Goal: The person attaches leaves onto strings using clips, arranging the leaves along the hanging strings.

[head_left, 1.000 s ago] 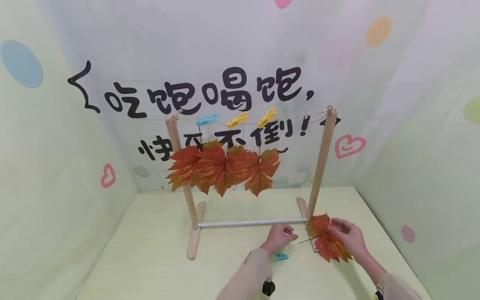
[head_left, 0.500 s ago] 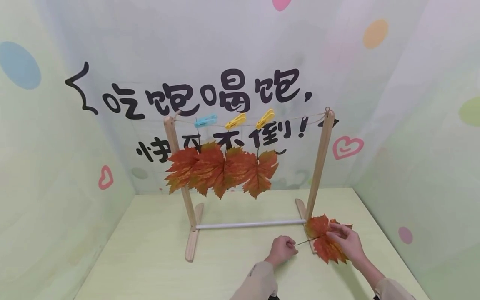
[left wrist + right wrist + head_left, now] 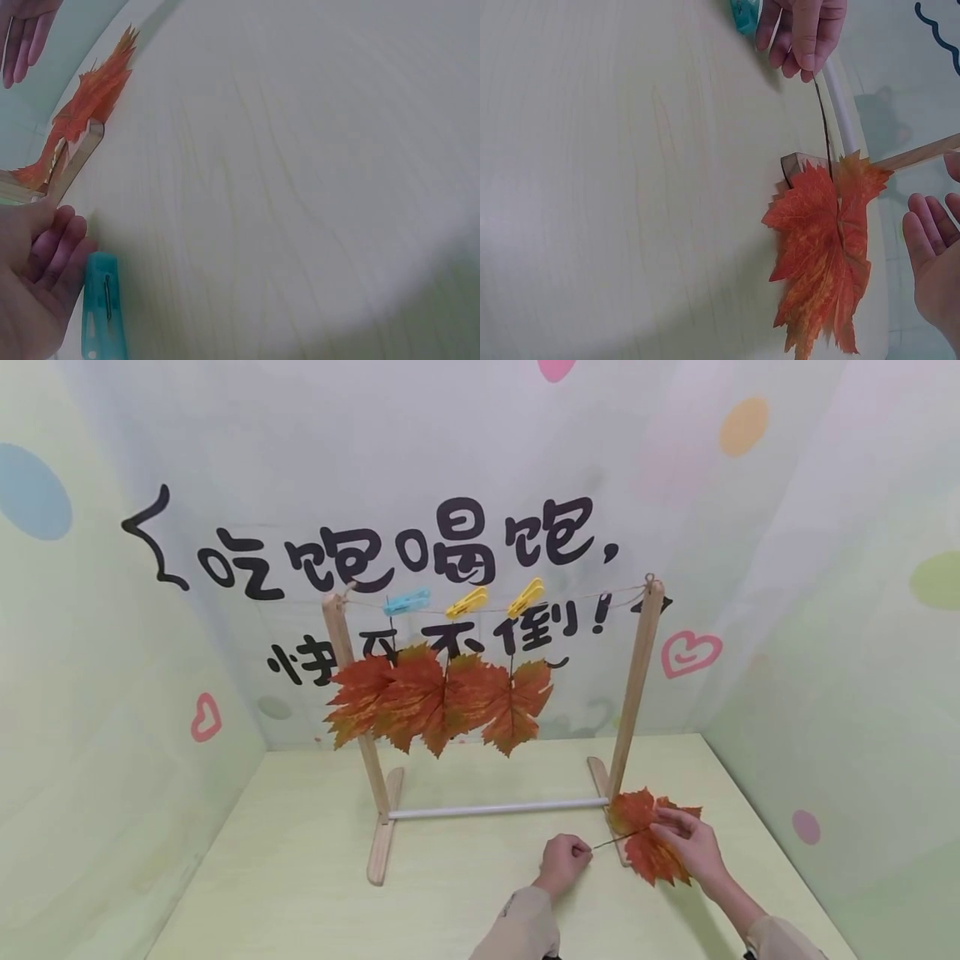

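A red-orange artificial maple leaf (image 3: 817, 240) lies at the foot of the rack's right post, its thin dark stem (image 3: 824, 120) pointing toward my left hand (image 3: 564, 864). Thumb and fingertips of that hand pinch the stem's end. Over the leaf, my right hand (image 3: 692, 843) overlaps it in the head view; the right wrist view has this hand (image 3: 937, 255) beside the leaf with relaxed, unclosed fingers. A teal clothespin (image 3: 105, 307) lies on the table against the left hand's little-finger side, hidden in the head view.
A wooden rack (image 3: 636, 693) carries a string between two posts. Several similar leaves (image 3: 442, 702) hang there from a blue clothespin (image 3: 407, 602) and two yellow clothespins (image 3: 467, 602). A white rod (image 3: 498, 809) joins the feet. Printed walls enclose the table (image 3: 300, 893).
My left hand has come down to the stem's end and now pinches it, covering the teal clothespin in the head view. The right hand has shifted slightly and stays over the leaf.
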